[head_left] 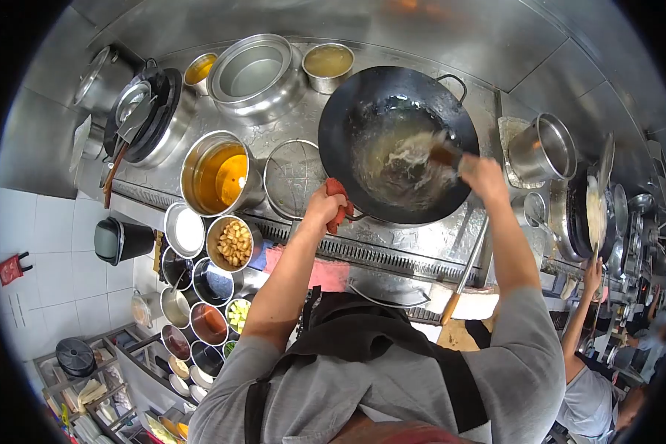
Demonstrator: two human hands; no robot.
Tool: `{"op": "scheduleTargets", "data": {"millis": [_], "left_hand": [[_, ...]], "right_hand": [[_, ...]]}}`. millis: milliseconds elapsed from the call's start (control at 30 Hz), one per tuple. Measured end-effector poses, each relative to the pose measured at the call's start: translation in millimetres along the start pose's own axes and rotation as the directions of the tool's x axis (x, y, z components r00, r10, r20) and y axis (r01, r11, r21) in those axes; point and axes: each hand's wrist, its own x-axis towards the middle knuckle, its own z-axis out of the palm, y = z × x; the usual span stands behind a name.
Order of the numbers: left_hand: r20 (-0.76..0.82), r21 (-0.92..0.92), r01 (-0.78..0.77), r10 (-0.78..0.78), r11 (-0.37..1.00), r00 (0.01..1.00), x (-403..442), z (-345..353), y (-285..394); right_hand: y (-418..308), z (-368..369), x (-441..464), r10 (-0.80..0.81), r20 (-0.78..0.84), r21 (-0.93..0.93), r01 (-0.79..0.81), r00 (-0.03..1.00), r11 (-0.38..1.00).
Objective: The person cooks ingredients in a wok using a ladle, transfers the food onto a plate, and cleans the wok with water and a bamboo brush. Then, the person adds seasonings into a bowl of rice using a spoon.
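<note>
A large black wok sits on the steel stove, with cloudy liquid and foam in its bowl. My left hand is closed around a red cloth at the wok's near left handle. Over the right side of the wok, my right hand is closed on a brush with a brown head, which reaches into the liquid; its bristles are blurred by motion. Left of the wok lies a round wire strainer. A ladle with a wooden handle lies to the right of my body.
Pots stand behind and left: an oil pot, a wide steel pot and a pot of broth. Ingredient containers, one with brown chunks, fill the left side. A steel pot stands right. Another person works at far right.
</note>
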Motion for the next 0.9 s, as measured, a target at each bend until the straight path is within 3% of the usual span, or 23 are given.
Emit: {"op": "scheduleTargets", "data": {"millis": [33, 67, 133, 167, 233, 300, 333, 367, 433, 467, 533, 567, 600, 633, 667, 733, 767, 833, 900], "left_hand": [[-0.002, -0.049, -0.01, 0.01, 0.999, 1.0, 3, 0, -2], [-0.001, -0.044, -0.009, 0.009, 0.999, 1.0, 2, 2, 0], [-0.016, -0.012, 0.022, -0.022, 1.0, 1.0, -7, 3, 9], [-0.018, -0.008, 0.018, -0.018, 1.0, 1.0, -9, 5, 12], [-0.004, -0.001, 0.015, -0.015, 1.0, 1.0, -8, 1, 11], [0.017, -0.002, 0.015, -0.015, 1.0, 1.0, -3, 4, 4], [-0.068, -0.055, -0.085, 0.081, 0.995, 0.994, 0, 7, -3], [-0.155, -0.1, -0.183, 0.166, 0.978, 0.974, -1, 12, -9], [-0.121, -0.068, -0.153, 0.144, 0.986, 0.982, -14, 12, -3], [-0.098, -0.033, -0.133, 0.129, 0.991, 0.987, -17, 13, 2], [-0.142, -0.092, -0.235, 0.22, 0.968, 0.965, -12, 12, -13], [-0.106, -0.032, -0.178, 0.174, 0.983, 0.979, -28, 15, 0], [-0.078, 0.033, -0.119, 0.121, 0.992, 0.99, -46, 19, 11], [-0.07, 0.042, -0.124, 0.127, 0.991, 0.989, -49, 20, 4], [-0.108, 0.021, -0.178, 0.179, 0.984, 0.978, -47, 21, -2], [-0.147, 0.016, -0.235, 0.235, 0.972, 0.961, -54, 22, -9], [-0.177, -0.002, -0.23, 0.226, 0.973, 0.958, -62, 22, -9], [-0.176, 0.02, -0.24, 0.24, 0.97, 0.955, -78, 16, -9], [-0.201, 0.022, -0.309, 0.307, 0.951, 0.93, -83, 14, -10]], "right_hand": [[6, 15, 26, -0.039, -0.218, -0.018, 0.035, 0.975, 0.999], [-6, 21, 52, 0.04, -0.244, -0.057, -0.056, 0.969, 0.997], [-36, 43, 92, -0.04, -0.258, 0.01, 0.044, 0.965, 0.999], [-64, 44, 90, -0.01, -0.276, 0.13, 0.047, 0.961, 0.99], [-98, 55, 80, 0.035, -0.19, 0.359, 0.037, 0.981, 0.933], [-112, 58, 42, -0.042, -0.077, 0.426, 0.07, 0.996, 0.902], [-107, 60, 17, -0.112, -0.028, 0.514, 0.11, 0.993, 0.851], [-102, 45, -13, -0.127, 0.103, 0.56, 0.048, 0.987, 0.827], [-64, 26, -62, -0.144, 0.271, 0.564, -0.036, 0.952, 0.825], [-35, 22, -76, -0.06, 0.375, 0.521, -0.157, 0.925, 0.839], [44, 20, -83, -0.059, 0.248, 0.433, -0.056, 0.967, 0.9], [69, 9, -80, 0.024, 0.128, 0.2, -0.05, 0.991, 0.979], [77, -18, -75, 0.139, 0.202, 0.285, -0.194, 0.969, 0.939], [73, -39, -76, 0.233, 0.033, 0.243, -0.234, 0.972, 0.941], [75, -42, -70, 0.238, 0.02, 0.252, -0.235, 0.971, 0.939], [78, -46, -68, 0.126, -0.237, 0.175, -0.085, 0.963, 0.981], [80, -49, -75, 0.131, -0.242, 0.188, -0.086, 0.961, 0.978], [81, -52, -98, 0.273, -0.185, 0.465, -0.161, 0.944, 0.871], [88, -48, -125, 0.293, -0.153, 0.513, -0.177, 0.944, 0.84]]}}
